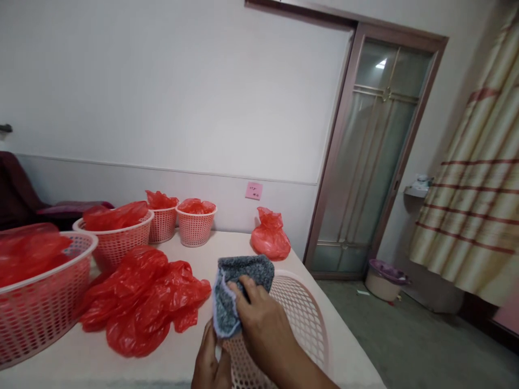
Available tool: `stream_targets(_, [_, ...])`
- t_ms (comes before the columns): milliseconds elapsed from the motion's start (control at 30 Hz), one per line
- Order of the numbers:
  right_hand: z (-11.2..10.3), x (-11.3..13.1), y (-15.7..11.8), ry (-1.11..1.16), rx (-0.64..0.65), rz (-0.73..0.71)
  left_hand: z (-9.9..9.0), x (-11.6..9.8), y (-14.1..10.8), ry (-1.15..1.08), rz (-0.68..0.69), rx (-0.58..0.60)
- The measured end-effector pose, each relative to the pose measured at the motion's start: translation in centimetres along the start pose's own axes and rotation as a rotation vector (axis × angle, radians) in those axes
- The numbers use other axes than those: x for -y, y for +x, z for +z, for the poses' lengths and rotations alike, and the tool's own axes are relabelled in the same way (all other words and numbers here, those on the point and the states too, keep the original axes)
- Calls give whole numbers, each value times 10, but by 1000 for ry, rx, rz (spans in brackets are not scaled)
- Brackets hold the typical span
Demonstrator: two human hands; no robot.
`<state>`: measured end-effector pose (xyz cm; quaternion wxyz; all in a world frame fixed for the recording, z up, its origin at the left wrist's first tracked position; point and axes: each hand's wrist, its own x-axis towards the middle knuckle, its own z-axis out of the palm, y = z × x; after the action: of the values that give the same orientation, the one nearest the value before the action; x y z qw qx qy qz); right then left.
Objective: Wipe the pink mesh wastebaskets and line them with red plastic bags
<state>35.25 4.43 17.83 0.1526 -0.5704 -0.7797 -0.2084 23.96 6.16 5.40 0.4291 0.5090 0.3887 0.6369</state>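
Observation:
A dark grey cloth (247,267) with a pale lavender edge is bunched under the fingers of my right hand (263,321). It lies against the rim and inside of a pale pink perforated plastic basket (306,310), which is tilted toward me near the table's front edge. Lower and to the left, my left hand (211,361) is closed on the basket's near-left rim, its fingertips just below the cloth. My arm and the cloth hide part of the basket. Crumpled red plastic bags (150,305) lie on the table left of my hands.
Pink baskets holding red bags stand at left: a large one (48,313), a wide one (117,240) and smaller ones behind. A knotted red bag (271,237) sits at the table's back right. Beyond the white table (344,351) are a bin (383,283) and sliding door (365,162).

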Motion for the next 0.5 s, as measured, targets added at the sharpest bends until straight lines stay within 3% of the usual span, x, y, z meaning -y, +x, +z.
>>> stream_targets(100, [-4, -26, 6, 12, -3, 180, -2, -8, 2, 40, 15, -35])
stream_targets(333, [-8, -91, -13, 44, 101, 643, -11, -16, 6, -76, -171, -91])
stream_targets(500, [4, -112, -48, 7, 88, 685, -10, -17, 5, -42, -158, -90])
